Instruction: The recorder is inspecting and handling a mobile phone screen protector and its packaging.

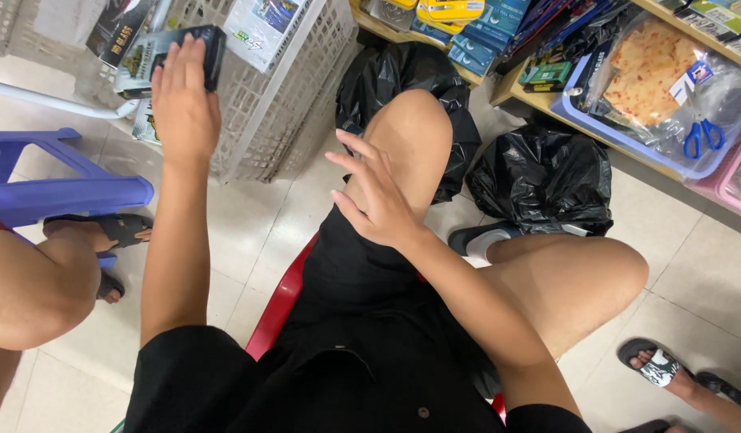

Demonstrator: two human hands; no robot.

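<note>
Your left hand (182, 96) lies flat over a dark boxed package (166, 58), fingers spread across its top face and curling at the far edge, pressing it against the rim of the white plastic mesh basket (282, 104) rather than pinching it. The package sits at the basket's upper left corner, on top of other flat boxes stacked inside. Your right hand (378, 196) hangs empty above your raised knee, fingers loosely spread, touching nothing.

To handle the package cleanly, wrap your thumb under its near edge so you carry it, not just cover it; a flat palm alone looks likely to let it slide. Keep it level as it passes the basket wall, since the mesh rim could catch a corner. Bring your free hand closer to steady the basket if it tips.

Black plastic bags (539, 172) lie on the tiled floor beyond your knee, and a blue plastic stool (62, 192) stands at your left.
</note>
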